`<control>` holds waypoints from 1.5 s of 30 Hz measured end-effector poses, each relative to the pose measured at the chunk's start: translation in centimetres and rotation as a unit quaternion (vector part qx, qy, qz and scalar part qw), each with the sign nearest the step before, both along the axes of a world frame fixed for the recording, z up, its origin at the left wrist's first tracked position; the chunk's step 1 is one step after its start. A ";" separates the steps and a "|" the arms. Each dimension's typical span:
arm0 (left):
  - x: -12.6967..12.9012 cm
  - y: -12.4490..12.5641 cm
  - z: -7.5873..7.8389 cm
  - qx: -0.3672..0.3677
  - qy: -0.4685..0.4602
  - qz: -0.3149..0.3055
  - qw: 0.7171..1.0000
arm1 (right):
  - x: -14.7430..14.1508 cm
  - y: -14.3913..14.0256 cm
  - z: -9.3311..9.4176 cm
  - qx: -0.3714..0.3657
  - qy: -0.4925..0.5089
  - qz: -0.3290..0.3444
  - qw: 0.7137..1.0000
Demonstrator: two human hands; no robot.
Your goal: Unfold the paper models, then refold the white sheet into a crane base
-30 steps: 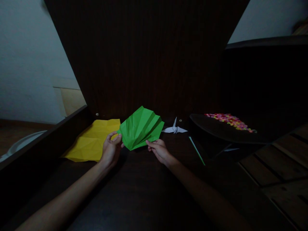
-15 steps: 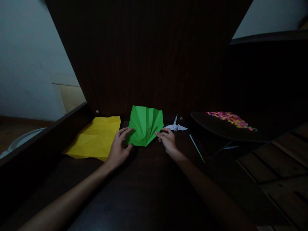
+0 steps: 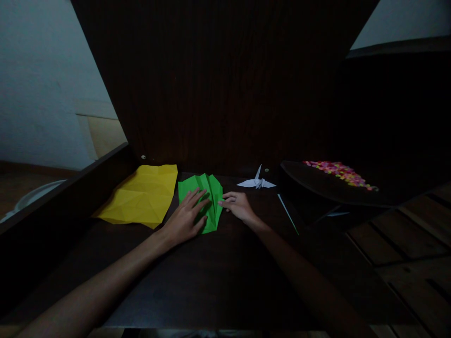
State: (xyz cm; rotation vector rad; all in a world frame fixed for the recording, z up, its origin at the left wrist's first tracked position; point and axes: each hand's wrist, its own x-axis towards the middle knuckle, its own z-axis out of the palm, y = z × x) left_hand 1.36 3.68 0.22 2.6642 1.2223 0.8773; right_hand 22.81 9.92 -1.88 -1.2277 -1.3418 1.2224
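A creased green sheet of origami paper [image 3: 215,217] lies on the dark wooden surface in front of me, with fan-like folds running across it. My left hand [image 3: 188,213] rests over its left part, palm down, with the fingers spread. At the sheet's right edge, my right hand [image 3: 237,205] pinches the paper between thumb and fingers. Just beyond that hand stands a white folded paper crane [image 3: 258,182]. A yellow creased sheet of paper [image 3: 141,195] lies flat to the left of my left hand.
A thin pale strip [image 3: 288,214] lies right of my right hand. Farther right, a dark curved shelf [image 3: 310,188] bears a heap of small pink, red and yellow pieces [image 3: 341,173]. A dark upright panel [image 3: 218,94] closes the back, and a low side board [image 3: 70,185] the left.
The green paper has come down toward me and slightly left, and now lies flatter. My left hand has moved from its left edge onto it, fingers spread. The right hand still pinches its edge.
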 end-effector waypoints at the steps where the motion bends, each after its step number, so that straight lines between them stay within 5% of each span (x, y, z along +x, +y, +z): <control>1: 0.0 0.0 -0.2 -0.010 0.024 -0.033 0.999 | 0.0 0.0 -0.1 0.001 -0.007 0.005 1.000; 6: -0.1 0.3 -1.1 -0.074 0.103 -0.114 0.985 | 0.5 0.0 -0.3 0.009 -0.044 0.004 0.999; 19: 0.4 0.0 -1.4 -0.132 0.169 -0.073 0.974 | 3.6 -2.2 -0.4 0.023 -0.071 -0.049 0.996; 29: 0.6 -0.2 -0.7 -0.154 0.175 -0.065 0.970 | 3.3 -4.5 2.5 -0.022 0.019 -0.015 0.999; 40: 3.0 -2.8 4.1 -0.185 -0.009 0.033 0.982 | -0.4 -6.6 8.4 0.076 0.107 0.049 0.990; 45: 1.8 -3.1 7.0 -0.191 -0.208 -0.061 0.957 | -0.5 -7.8 11.7 0.206 0.032 0.098 0.973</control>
